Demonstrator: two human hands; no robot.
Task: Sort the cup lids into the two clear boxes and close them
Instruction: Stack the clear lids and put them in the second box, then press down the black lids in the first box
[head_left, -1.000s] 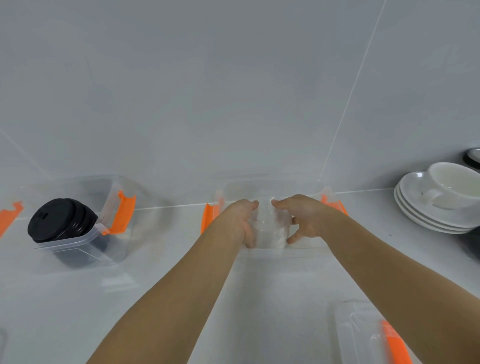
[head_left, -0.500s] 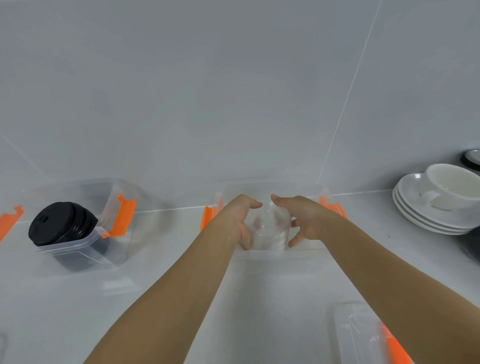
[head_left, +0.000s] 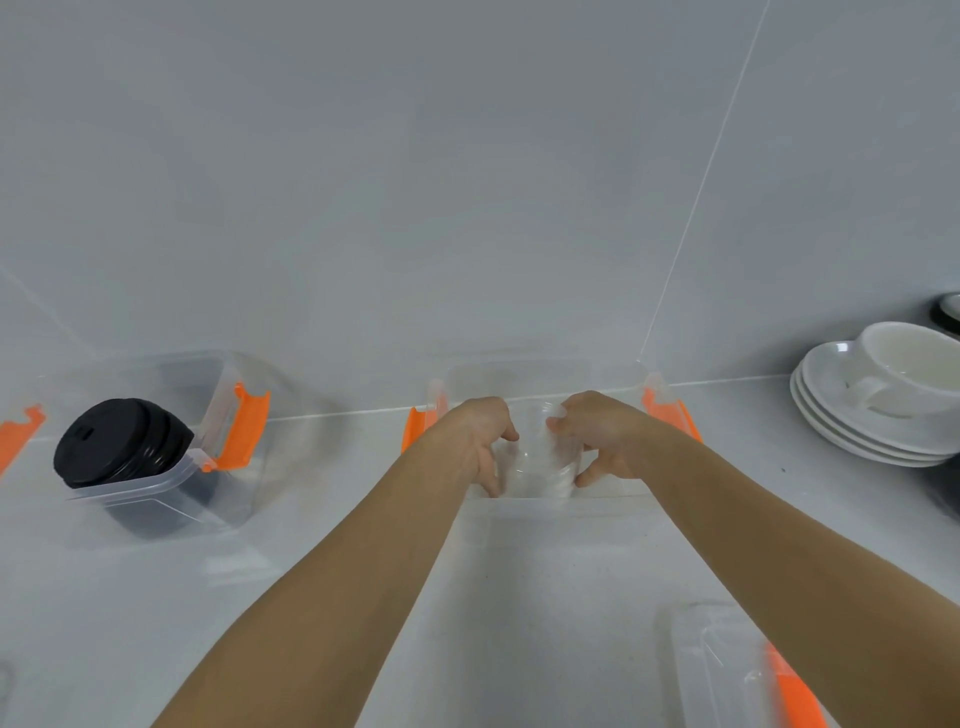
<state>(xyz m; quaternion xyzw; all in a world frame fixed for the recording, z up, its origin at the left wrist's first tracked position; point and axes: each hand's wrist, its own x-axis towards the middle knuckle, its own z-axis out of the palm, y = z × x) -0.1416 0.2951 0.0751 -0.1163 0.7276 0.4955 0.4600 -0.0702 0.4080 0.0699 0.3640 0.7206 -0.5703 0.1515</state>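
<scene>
A stack of clear cup lids sits inside the middle clear box, which has orange clips on both ends. My left hand grips the stack from the left and my right hand grips it from the right, fingers curled round it. At the left, a second clear box with orange clips holds a stack of black cup lids. A clear box cover with an orange clip lies at the bottom right, partly hidden by my right forearm.
White saucers with a white cup on top stand at the right against the wall. A dark round object shows at the right edge. An orange clip pokes in at the far left.
Both hands have stayed on the clear lid stack inside the middle box, shifting only slightly. The view has drifted a little.
</scene>
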